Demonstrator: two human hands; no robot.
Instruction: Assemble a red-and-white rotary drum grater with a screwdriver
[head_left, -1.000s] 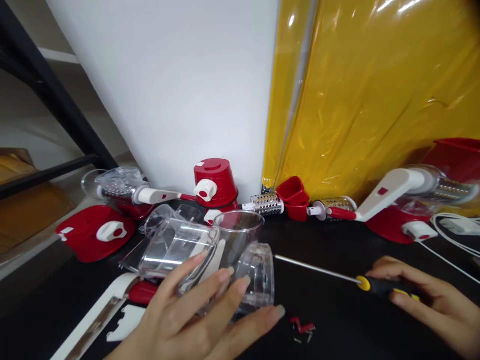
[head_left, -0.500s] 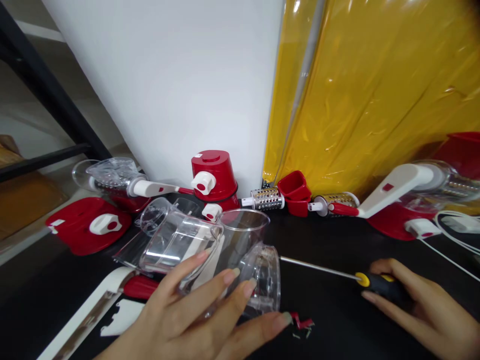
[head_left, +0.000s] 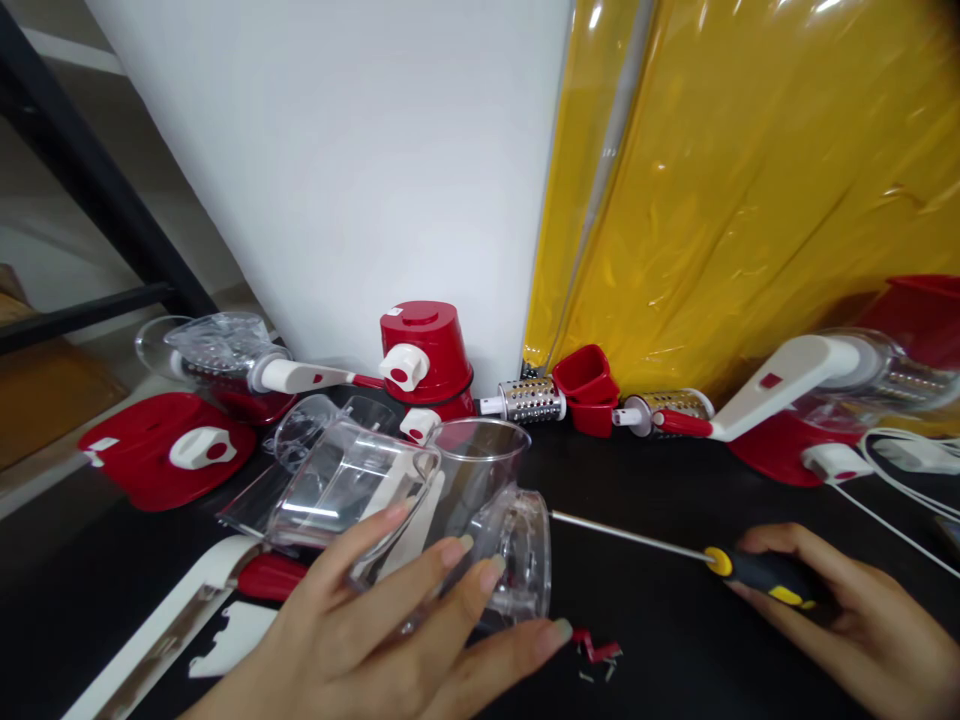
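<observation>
My left hand point(head_left: 390, 620) lies across a clear plastic housing point(head_left: 529, 550), thumb on its near side and fingers spread over the top, holding it against the table. My right hand point(head_left: 847, 610) is wrapped round the black and yellow handle of a screwdriver point(head_left: 634, 533). The screwdriver lies nearly level, its shaft pointing left. Its tip meets the far rim of the housing's round end; whether it touches a screw cannot be made out. Near my left thumb lie a small red plastic piece point(head_left: 598, 648) and several tiny metal bits, perhaps screws.
A white crank arm point(head_left: 165, 620) with a red grip and a white flat cover point(head_left: 232, 638) lie at left. Behind stand red bases point(head_left: 424, 345), grater drums point(head_left: 531, 400) and red cups point(head_left: 583, 375). An assembled rotary grater point(head_left: 795, 385) and white cable point(head_left: 900, 500) are at right.
The screwdriver handle has turned in my right hand, and its yellow patch now shows lower on the near side. My left hand keeps its place on the housing. The view has shifted slightly.
</observation>
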